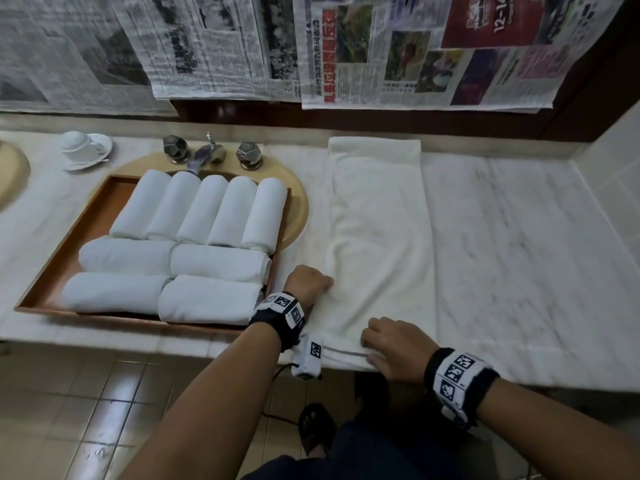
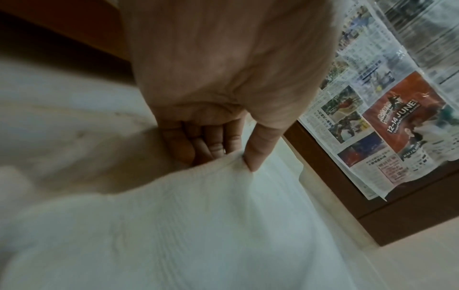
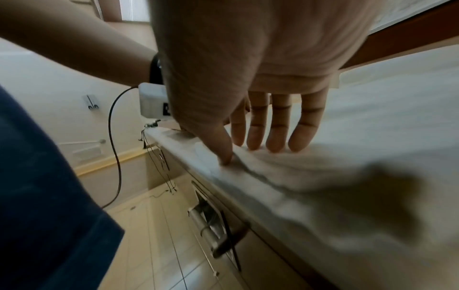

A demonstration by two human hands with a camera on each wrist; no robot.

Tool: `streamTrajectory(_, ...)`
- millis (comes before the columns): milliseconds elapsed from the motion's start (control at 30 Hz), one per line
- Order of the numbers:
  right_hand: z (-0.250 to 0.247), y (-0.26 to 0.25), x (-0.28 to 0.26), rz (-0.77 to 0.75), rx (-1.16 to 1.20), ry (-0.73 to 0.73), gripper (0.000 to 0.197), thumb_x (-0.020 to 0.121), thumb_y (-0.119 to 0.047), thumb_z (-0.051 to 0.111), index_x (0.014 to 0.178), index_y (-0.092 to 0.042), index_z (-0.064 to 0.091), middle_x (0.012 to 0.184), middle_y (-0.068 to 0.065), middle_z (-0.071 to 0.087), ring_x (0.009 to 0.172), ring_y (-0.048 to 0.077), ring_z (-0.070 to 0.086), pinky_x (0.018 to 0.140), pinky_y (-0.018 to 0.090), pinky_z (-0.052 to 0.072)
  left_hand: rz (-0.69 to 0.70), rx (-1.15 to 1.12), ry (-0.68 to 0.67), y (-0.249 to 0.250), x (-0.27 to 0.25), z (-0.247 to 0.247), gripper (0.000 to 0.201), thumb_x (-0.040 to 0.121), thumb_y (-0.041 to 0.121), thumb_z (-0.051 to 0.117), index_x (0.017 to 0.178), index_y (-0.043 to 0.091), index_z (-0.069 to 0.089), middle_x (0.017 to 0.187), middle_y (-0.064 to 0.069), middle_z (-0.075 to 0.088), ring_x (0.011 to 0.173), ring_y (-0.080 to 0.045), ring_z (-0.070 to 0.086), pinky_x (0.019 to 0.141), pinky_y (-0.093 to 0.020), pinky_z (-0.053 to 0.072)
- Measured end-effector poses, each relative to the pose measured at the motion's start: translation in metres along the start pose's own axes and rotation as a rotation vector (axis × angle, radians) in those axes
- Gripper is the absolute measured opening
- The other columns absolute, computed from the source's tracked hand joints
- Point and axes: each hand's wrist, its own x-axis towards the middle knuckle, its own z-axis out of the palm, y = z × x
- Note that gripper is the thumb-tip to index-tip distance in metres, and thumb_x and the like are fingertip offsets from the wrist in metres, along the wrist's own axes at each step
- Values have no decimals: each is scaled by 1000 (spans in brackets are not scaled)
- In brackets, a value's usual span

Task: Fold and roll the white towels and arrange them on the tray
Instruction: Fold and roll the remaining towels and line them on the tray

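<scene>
A long white-veined marble counter serves as the working surface; its hardness and flatness suit the pressing of clean folds. Along it, from the near edge to the back wall, a cream-white terry towel folded into a long narrow strip is laid, soft and slightly rumpled, with a thin grey woven stripe near the near end. It is judged to be laid lengthwise so that it can be rolled away from the body.

To the left, a rectangular brown wooden tray is set over the beige oval basin. Nine rolled white towels are packed on it, five standing side by side at the back and four lying crosswise in front, touching one another; a strip of bare tray remains at the left.

The near left edge of the strip is pinched by the left hand between thumb and curled fingers, seemingly to keep the side aligned. The near end beside the stripe is pressed flat by the right hand, its fingers extended and relaxed and nothing gripped, likely to square the hem before rolling.
</scene>
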Motion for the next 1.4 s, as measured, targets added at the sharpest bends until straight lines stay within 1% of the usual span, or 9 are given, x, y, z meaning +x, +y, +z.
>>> streamTrajectory(233,3,14,-21,-146,84,70,16,82,-12,54,89,-14,68,87,3,57,68,23,58,51,34,48,-33,-23,83,1,0,4,42,80,17,70,51,15,40,56,-4,36,55,-21,34,51,-29,26)
streamTrajectory(400,-4,24,-31,-85,93,-133,29,96,-35,52,96,-15,73,94,2,61,83,24,61,71,38,50,-46,42,89,4,-6,8,26,79,22,67,64,12,49,63,-5,45,56,-21,41,51,-27,30)
streamTrajectory(500,0,36,-22,82,113,84,46,100,-56,38,103,-24,71,108,-4,62,102,18,57,87,34,47,-67,98,81,-3,-11,7,27,82,25,64,67,11,48,65,-4,48,58,-21,45,52,-27,31)
streamTrajectory(633,1,54,-4,509,211,68,59,104,-52,31,156,-23,28,166,3,10,152,21,6,123,39,10,-109,185,63,-9,-16,3,24,87,30,60,92,7,58,96,-9,62,83,-26,58,67,-29,43)
streamTrajectory(767,6,59,2,607,156,-42,72,103,-57,15,158,-21,-13,163,3,-28,150,17,-25,123,43,-12,-118,422,18,-5,-18,3,28,91,31,52,109,10,53,121,-12,57,106,-31,58,91,-37,49)
streamTrajectory(900,7,60,6,729,76,-47,77,102,-57,12,157,-11,-17,162,12,-28,150,26,-26,121,49,-15,-85,673,111,-8,-24,5,40,93,26,51,128,9,43,130,-13,49,116,-34,54,90,-38,48)
streamTrajectory(1033,2,52,15,497,56,-8,73,101,-56,13,158,-21,-15,161,8,-31,148,24,-31,122,44,-13,240,822,273,8,-44,42,45,99,42,41,134,13,39,127,-10,46,115,-31,49,87,-43,46)
streamTrajectory(1200,13,66,12,421,18,-119,75,85,-64,-11,151,-33,-29,155,-2,-42,146,19,-35,121,43,-18,93,536,191,-21,-54,39,54,97,42,49,139,13,30,126,-8,52,110,-29,56,86,-40,49)
streamTrajectory(1400,16,66,13,425,7,-141,76,83,-65,-15,148,-30,-33,152,-2,-46,143,19,-39,119,44,-20,126,211,119,-41,-60,34,50,84,34,63,125,27,36,83,-1,62,76,-19,61,64,-32,44)
